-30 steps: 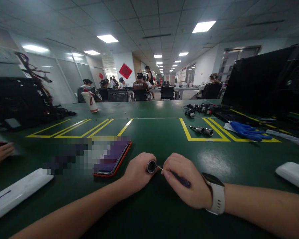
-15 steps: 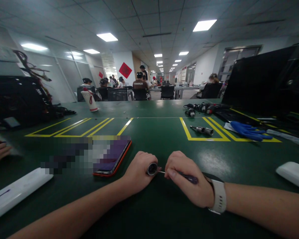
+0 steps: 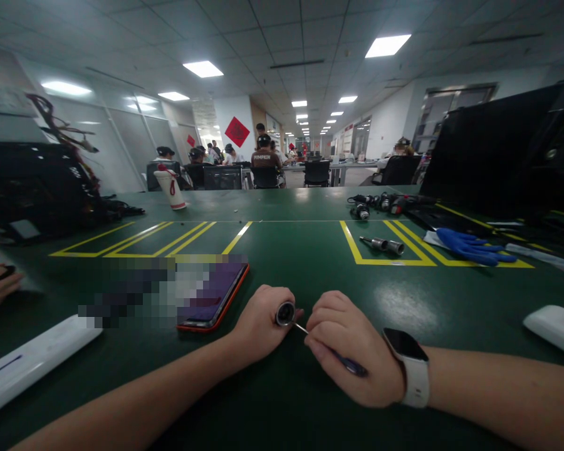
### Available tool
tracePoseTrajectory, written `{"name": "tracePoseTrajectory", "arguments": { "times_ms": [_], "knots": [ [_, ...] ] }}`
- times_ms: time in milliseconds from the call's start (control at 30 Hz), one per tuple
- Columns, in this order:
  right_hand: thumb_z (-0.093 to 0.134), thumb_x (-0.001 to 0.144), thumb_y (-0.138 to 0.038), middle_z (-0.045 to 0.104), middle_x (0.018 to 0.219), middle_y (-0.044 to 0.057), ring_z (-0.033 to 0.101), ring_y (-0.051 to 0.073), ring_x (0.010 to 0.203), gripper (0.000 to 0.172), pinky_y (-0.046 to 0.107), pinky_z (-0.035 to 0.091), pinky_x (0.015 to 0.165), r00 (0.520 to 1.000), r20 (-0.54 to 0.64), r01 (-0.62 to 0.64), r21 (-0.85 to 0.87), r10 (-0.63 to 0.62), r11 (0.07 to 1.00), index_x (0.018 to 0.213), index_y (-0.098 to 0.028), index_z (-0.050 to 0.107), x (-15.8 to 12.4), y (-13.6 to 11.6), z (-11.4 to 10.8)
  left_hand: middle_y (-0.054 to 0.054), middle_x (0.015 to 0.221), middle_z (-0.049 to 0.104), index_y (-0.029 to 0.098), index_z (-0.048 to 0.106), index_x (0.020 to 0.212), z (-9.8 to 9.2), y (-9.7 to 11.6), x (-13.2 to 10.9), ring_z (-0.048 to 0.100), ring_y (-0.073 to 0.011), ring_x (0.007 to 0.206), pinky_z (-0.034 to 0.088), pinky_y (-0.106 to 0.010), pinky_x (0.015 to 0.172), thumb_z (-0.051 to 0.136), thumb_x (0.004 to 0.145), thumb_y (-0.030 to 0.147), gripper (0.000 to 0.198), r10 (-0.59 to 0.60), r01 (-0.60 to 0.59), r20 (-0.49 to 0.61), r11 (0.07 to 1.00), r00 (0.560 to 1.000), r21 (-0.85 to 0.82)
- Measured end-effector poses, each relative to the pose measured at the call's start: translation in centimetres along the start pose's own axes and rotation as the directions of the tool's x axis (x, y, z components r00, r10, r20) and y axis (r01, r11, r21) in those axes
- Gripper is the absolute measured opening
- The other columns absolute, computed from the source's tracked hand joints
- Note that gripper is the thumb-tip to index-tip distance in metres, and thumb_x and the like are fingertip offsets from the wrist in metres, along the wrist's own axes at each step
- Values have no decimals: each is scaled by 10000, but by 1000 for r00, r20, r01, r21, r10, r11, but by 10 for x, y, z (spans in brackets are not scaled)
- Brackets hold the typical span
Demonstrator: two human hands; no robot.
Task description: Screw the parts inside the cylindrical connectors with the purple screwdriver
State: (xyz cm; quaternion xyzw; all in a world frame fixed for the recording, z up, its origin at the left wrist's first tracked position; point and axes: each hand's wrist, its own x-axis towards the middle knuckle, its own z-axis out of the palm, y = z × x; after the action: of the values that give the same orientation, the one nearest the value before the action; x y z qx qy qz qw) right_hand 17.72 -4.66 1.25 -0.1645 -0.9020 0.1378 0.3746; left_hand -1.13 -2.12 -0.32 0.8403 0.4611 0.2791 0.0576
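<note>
My left hand (image 3: 259, 321) is closed around a round metal connector (image 3: 286, 313), whose open, dark end faces me. Most of its body is hidden in the fist. A screwdriver (image 3: 356, 366) with a dark handle lies in the grip of my right hand (image 3: 341, 351). Its thin shaft points left and its tip meets the connector's side by the rim; the exact contact point is too small to make out. Left of my left hand lies a phone (image 3: 225, 288) in an orange-red case, partly blurred.
Metal cylindrical parts (image 3: 380, 244) lie inside yellow tape lines, near a blue glove (image 3: 470, 247). White cases (image 3: 42, 363) flank both sides. A paper cup (image 3: 170, 188) and a bundle of cabled connectors (image 3: 361, 212) stand farther back. Another person's hand (image 3: 0, 288) shows at left.
My right hand has rolled over, so the watch face now shows, and the screwdriver is tilted more steeply, its handle lower. My left hand still holds the connector in nearly the same place.
</note>
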Motion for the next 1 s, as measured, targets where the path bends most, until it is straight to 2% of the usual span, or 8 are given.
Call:
{"name": "tracePoseTrajectory", "arguments": {
  "times_ms": [133, 200, 400, 600, 767, 867, 933, 1000],
  "knots": [
    [394, 886, -183, 590, 742, 43, 543, 158, 725, 225, 318, 433, 689, 949, -102, -262, 265, 297, 928, 760, -175, 579, 2, 5, 0, 20, 603, 547, 185, 507, 636, 1, -2, 1, 500, -143, 585, 360, -269, 580, 576, 746, 246, 143, -67, 67, 0, 998, 998, 1],
    [406, 891, -198, 598, 760, 43, 556, 156, 737, 231, 314, 444, 697, 929, -91, -314, 317, 358, 895, 769, -174, 601, 3, 7, 0, 19, 613, 542, 187, 502, 632, 2, -4, 1, 493, -144, 585, 352, -259, 553, 578, 740, 243, 143, -106, 106, -15, 994, 994, -6],
    [452, 852, -137, 625, 800, 55, 549, 173, 768, 154, 338, 442, 715, 993, -45, -100, 187, 110, 977, 847, -179, 600, 4, 6, -2, 36, 579, 475, 191, 454, 591, 3, -4, 1, 454, -126, 556, 344, -239, 515, 536, 761, 254, 199, -137, 135, -26, 988, 990, -78],
    [461, 866, -172, 620, 757, 40, 576, 149, 729, 186, 297, 458, 689, 964, -44, -241, 281, 263, 929, 764, -171, 616, 7, 12, -9, 25, 615, 497, 189, 467, 622, 2, -3, 1, 478, -134, 580, 353, -241, 530, 544, 726, 193, 129, -101, 102, 13, 991, 995, -87],
    [452, 839, -112, 629, 770, 65, 547, 172, 748, 149, 338, 440, 712, 998, 57, -26, 90, 21, 996, 826, -156, 594, 9, 8, -11, 42, 579, 461, 191, 445, 597, 4, -6, 1, 448, -119, 534, 323, -232, 500, 530, 750, 221, 178, -106, 106, 5, 990, 994, -94],
    [458, 798, -83, 627, 787, 82, 523, 187, 759, 147, 359, 429, 734, 975, 196, 113, -52, -101, 992, 856, -151, 575, 10, 3, -15, 46, 568, 452, 191, 451, 602, 5, -7, 0, 434, -115, 522, 314, -231, 496, 523, 756, 222, 172, -101, 101, 2, 991, 995, -85],
    [481, 767, -84, 611, 757, 72, 513, 183, 733, 122, 340, 436, 701, 971, 218, 110, -61, -94, 992, 819, -161, 560, 11, 1, -19, 44, 574, 459, 188, 458, 608, 4, -7, 0, 439, -115, 527, 316, -231, 500, 518, 755, 210, 160, -86, 87, 14, 992, 996, -91],
    [505, 743, -86, 592, 733, 54, 514, 167, 700, 100, 308, 440, 657, 987, 157, 22, 4, -22, 1000, 776, -172, 544, 12, 1, -23, 36, 587, 478, 182, 469, 615, 3, -5, -1, 456, -117, 540, 323, -230, 506, 527, 743, 198, 142, -70, 72, 28, 991, 997, -111]
  ]
}}
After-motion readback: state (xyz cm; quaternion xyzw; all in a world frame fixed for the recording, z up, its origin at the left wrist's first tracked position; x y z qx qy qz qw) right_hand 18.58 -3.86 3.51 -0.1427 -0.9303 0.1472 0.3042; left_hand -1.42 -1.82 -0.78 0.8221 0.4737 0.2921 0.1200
